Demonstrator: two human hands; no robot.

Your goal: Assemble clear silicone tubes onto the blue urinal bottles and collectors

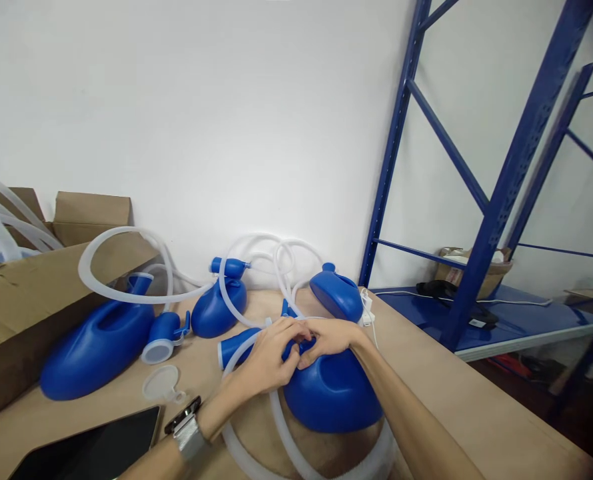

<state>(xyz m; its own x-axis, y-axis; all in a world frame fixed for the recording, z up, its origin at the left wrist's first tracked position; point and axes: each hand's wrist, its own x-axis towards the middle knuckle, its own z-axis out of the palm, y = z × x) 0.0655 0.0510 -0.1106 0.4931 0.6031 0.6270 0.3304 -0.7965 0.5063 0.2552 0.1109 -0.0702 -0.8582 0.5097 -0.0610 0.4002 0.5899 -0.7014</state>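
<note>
A blue plastic bottle (332,393) lies on the table in front of me, with a white flexible hose (281,417) curling around and under it. My left hand (269,357) and my right hand (329,337) meet at the bottle's blue neck, fingers curled and pinching the fitting there. A short blue connector tube (234,347) with a white end lies just left of my left hand. I wear a metal-band watch (189,433) on the left wrist.
Three more blue bottles (96,347) (219,307) (336,293) lie further back with coiled white hoses (126,267). A clear round lid (161,383) and a dark tablet (86,447) lie at front left. Cardboard boxes (31,293) stand left; a blue metal shelf rack (481,227) stands right.
</note>
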